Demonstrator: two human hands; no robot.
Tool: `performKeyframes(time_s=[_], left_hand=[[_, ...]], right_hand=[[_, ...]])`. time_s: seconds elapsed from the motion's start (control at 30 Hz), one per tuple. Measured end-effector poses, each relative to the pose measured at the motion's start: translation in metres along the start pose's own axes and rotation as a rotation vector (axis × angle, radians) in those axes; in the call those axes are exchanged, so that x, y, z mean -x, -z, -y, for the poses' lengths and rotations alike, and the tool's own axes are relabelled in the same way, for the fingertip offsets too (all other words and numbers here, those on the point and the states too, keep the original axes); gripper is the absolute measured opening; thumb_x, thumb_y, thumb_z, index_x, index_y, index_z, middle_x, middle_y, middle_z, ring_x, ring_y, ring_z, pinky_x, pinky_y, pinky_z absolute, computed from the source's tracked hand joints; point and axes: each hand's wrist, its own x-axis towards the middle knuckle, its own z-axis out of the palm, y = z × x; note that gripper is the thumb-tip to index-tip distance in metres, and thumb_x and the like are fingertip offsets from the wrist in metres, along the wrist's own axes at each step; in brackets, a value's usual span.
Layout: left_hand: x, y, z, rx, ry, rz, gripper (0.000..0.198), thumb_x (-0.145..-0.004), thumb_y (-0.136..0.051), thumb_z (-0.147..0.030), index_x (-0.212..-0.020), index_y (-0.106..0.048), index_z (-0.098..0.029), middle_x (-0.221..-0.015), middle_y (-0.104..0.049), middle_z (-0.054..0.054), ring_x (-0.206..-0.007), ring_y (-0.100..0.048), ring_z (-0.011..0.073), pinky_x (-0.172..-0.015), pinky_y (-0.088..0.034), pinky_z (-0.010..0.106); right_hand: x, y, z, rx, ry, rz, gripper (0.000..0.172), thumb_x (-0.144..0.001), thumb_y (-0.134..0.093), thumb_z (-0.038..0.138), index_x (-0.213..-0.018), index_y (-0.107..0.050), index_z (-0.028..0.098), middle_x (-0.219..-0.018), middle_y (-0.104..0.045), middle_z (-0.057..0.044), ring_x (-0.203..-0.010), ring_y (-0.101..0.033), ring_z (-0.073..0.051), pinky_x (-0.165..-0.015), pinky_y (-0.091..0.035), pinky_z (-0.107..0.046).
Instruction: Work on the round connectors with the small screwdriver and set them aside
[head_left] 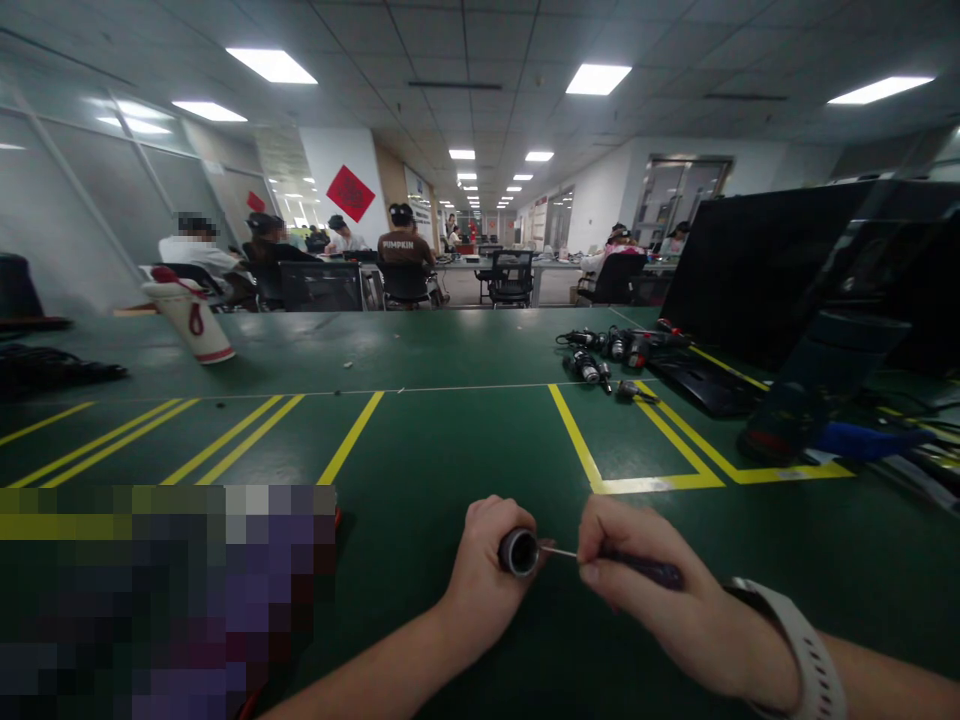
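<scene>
My left hand [487, 575] is wrapped round a short dark cylindrical part [518, 552], whose hollow round end faces me. In my right hand [645, 585] is a screwdriver [660, 572] with a dark handle and a thin metal shaft. The shaft points left, and its tip reaches the side of the cylinder by my left fingertips. Whether the tip sits in a screw is too small to tell. Both hands are just above the green tabletop [450, 440]. A pale watch strap circles my right wrist.
Several dark metal parts with cables [589, 365] lie at the back right, near a black monitor [772, 270] and a dark bottle [817, 390]. A white cup [193, 320] stands back left. Yellow tape [574, 435] marks the table. A blurred-out object fills the lower left. People sit beyond.
</scene>
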Motion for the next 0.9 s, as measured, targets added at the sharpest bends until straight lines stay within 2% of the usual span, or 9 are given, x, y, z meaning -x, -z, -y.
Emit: performKeyframes(time_s=[0.13, 0.23, 0.33, 0.5, 0.67, 0.73, 0.8, 0.9], left_hand=[[-0.001, -0.001, 0.002, 0.064, 0.011, 0.023, 0.019, -0.072, -0.062, -0.022, -0.061, -0.046, -0.020, -0.061, -0.050, -0.001, -0.064, -0.046, 0.0181, -0.062, -0.034, 0.030], [-0.001, -0.002, 0.003, 0.154, 0.042, 0.041, 0.021, -0.070, -0.064, -0.024, -0.060, -0.045, -0.020, -0.061, -0.048, -0.001, -0.063, -0.045, 0.0176, -0.059, -0.034, 0.029], [-0.001, -0.002, 0.003, 0.245, 0.079, 0.042, 0.023, -0.071, -0.065, -0.027, -0.060, -0.045, -0.021, -0.062, -0.047, -0.002, -0.061, -0.045, 0.0166, -0.058, -0.034, 0.028], [-0.001, -0.003, 0.004, 0.265, 0.082, 0.035, 0.022, -0.070, -0.066, -0.027, -0.062, -0.047, -0.020, -0.062, -0.047, -0.002, -0.062, -0.045, 0.0163, -0.059, -0.034, 0.028], [0.000, -0.002, 0.003, 0.088, 0.051, 0.018, 0.018, -0.070, -0.068, -0.025, -0.064, -0.052, -0.019, -0.065, -0.053, 0.000, -0.067, -0.048, 0.0189, -0.062, -0.034, 0.030], [0.001, -0.002, 0.003, 0.049, 0.048, 0.028, 0.016, -0.070, -0.067, -0.021, -0.064, -0.052, -0.018, -0.066, -0.054, 0.000, -0.067, -0.049, 0.0191, -0.063, -0.034, 0.030], [0.001, -0.002, 0.002, 0.041, 0.038, 0.031, 0.017, -0.070, -0.066, -0.020, -0.063, -0.051, -0.019, -0.065, -0.053, 0.000, -0.066, -0.049, 0.0188, -0.062, -0.034, 0.030], [0.002, -0.003, 0.003, 0.061, 0.017, 0.025, 0.019, -0.072, -0.065, -0.022, -0.063, -0.049, -0.019, -0.063, -0.051, -0.001, -0.064, -0.047, 0.0178, -0.062, -0.033, 0.029]], right_hand=[[-0.006, -0.002, -0.011, -0.358, -0.084, 0.074, 0.007, -0.072, -0.054, 0.017, -0.067, -0.049, 0.019, -0.051, -0.045, 0.006, -0.046, -0.041, -0.010, -0.045, -0.031, -0.022], [-0.012, -0.006, -0.020, -0.548, -0.122, 0.015, 0.005, -0.069, -0.055, 0.014, -0.066, -0.052, 0.017, -0.048, -0.046, 0.007, -0.043, -0.039, -0.008, -0.042, -0.027, -0.020], [-0.013, -0.007, -0.024, -0.636, -0.132, -0.051, 0.004, -0.068, -0.055, 0.013, -0.067, -0.053, 0.017, -0.049, -0.047, 0.007, -0.042, -0.039, -0.007, -0.041, -0.026, -0.019], [-0.009, -0.004, -0.021, -0.486, -0.075, -0.026, 0.003, -0.072, -0.055, 0.016, -0.070, -0.052, 0.018, -0.052, -0.047, 0.007, -0.045, -0.039, -0.008, -0.042, -0.028, -0.020], [-0.001, 0.001, -0.003, 0.013, 0.024, -0.027, 0.009, -0.072, -0.051, 0.017, -0.064, -0.049, 0.019, -0.057, -0.046, 0.003, -0.054, -0.042, -0.012, -0.050, -0.032, -0.025], [-0.001, 0.001, 0.001, 0.123, 0.043, 0.001, 0.011, -0.073, -0.049, 0.016, -0.063, -0.049, 0.019, -0.059, -0.047, 0.002, -0.057, -0.043, -0.013, -0.053, -0.033, -0.027], [-0.003, 0.001, -0.001, 0.066, 0.006, 0.035, 0.010, -0.073, -0.050, 0.016, -0.064, -0.049, 0.019, -0.057, -0.046, 0.003, -0.054, -0.043, -0.013, -0.051, -0.033, -0.026], [-0.009, -0.001, -0.013, -0.248, -0.089, 0.033, 0.007, -0.070, -0.053, 0.017, -0.064, -0.049, 0.019, -0.051, -0.044, 0.006, -0.046, -0.040, -0.010, -0.044, -0.030, -0.022]])
